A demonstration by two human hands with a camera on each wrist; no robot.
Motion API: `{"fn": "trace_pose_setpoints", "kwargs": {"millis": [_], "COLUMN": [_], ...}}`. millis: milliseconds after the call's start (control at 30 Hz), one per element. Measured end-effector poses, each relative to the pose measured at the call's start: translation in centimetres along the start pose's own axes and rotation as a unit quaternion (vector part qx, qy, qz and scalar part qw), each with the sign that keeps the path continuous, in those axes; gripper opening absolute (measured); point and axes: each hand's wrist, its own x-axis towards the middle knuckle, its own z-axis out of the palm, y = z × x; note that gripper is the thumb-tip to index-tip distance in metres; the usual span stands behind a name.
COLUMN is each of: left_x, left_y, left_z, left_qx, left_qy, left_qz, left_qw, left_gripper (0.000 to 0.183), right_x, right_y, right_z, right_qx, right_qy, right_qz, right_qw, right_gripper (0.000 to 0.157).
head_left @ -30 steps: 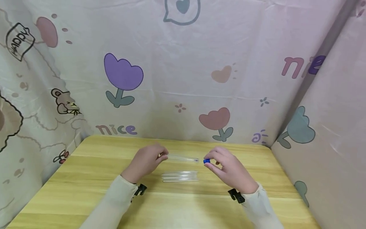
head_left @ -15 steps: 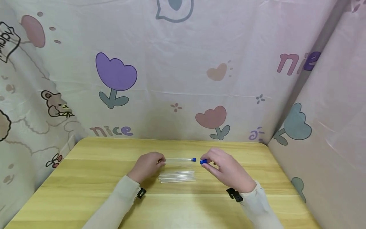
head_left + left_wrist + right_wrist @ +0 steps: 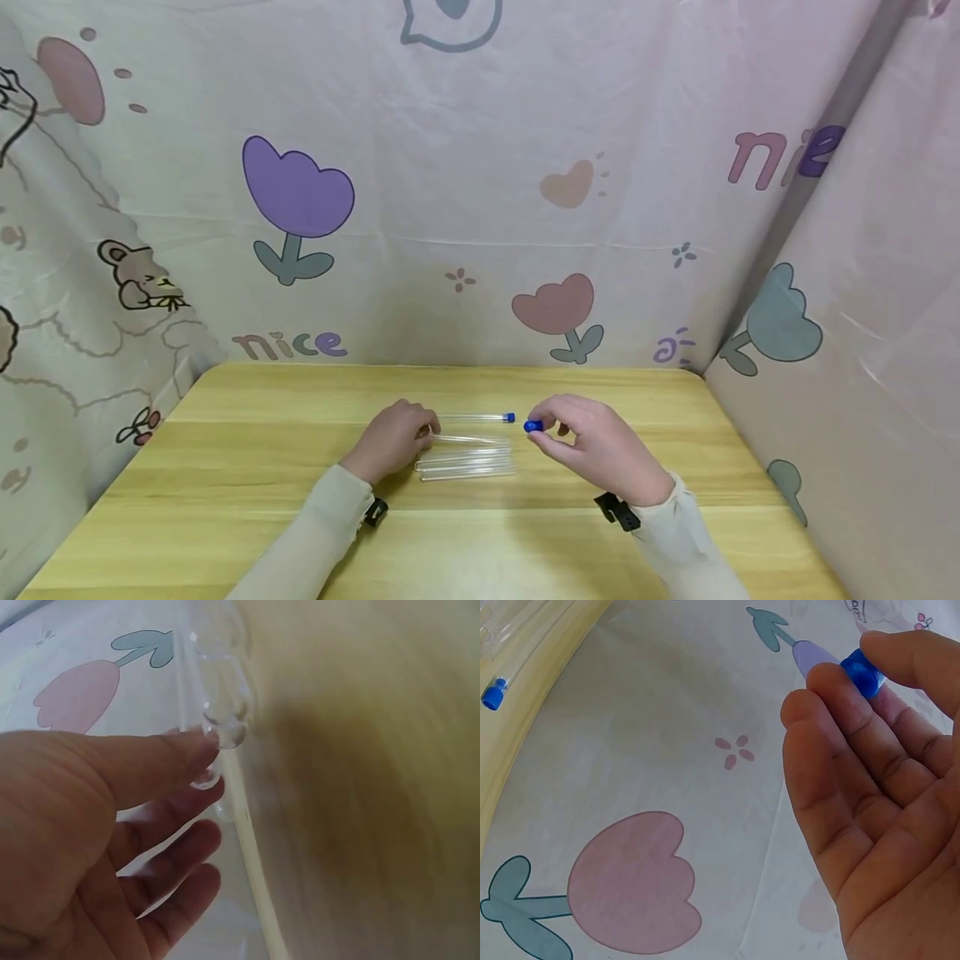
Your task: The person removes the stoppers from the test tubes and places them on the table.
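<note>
In the head view my left hand holds a clear test tube by its left end, just behind a row of several clear test tubes on the table. In the left wrist view, thumb and index finger pinch its rounded end, with other rounded tube ends beside it. My right hand pinches a small blue cap between thumb and fingertips, to the right of the tubes. Another test tube, capped in blue at its right end, lies behind the held tube.
The pale wooden table ends at a patterned cloth behind it, with cloth on the left and right too. A black strap mount sits on the right wrist, and another on the left.
My left hand has lowered the test tube and brought it nearer the row, so the blue-capped tube behind now shows plainly. My right hand keeps the blue cap in nearly the same place.
</note>
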Motion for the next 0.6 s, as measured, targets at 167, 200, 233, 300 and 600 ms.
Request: {"fn": "trace_pose_setpoints", "kwargs": {"millis": [167, 200, 233, 300, 600], "left_x": [-0.28, -0.36, -0.45, -0.56, -0.73], "left_y": [-0.30, -0.38, -0.43, -0.54, -0.74], "left_z": [0.02, 0.00, -0.06, -0.16, -0.65], "left_qx": [-0.005, -0.003, -0.003, -0.003, -0.023], "left_qy": [-0.018, -0.023, -0.027, -0.033, -0.061], "left_qz": [0.001, 0.000, 0.000, 0.000, 0.001], "left_qw": [0.9998, 0.9997, 0.9996, 0.9995, 0.9979], "left_gripper": [0.007, 0.007, 0.007, 0.007, 0.007], "right_x": [0.03, 0.01, 0.01, 0.01, 0.18], "right_y": [0.07, 0.10, 0.13, 0.25, 0.30], "right_z": [0.09, 0.13, 0.16, 0.21, 0.15], "right_qx": [-0.003, -0.006, -0.009, -0.017, -0.046], "right_qy": [0.001, 0.003, 0.005, 0.012, 0.014], "right_qz": [-0.008, -0.011, -0.014, -0.023, 0.009], "right_qw": [1.000, 1.000, 1.000, 1.000, 0.999], "right_gripper": [0.014, 0.014, 0.014, 0.015, 0.016]}}
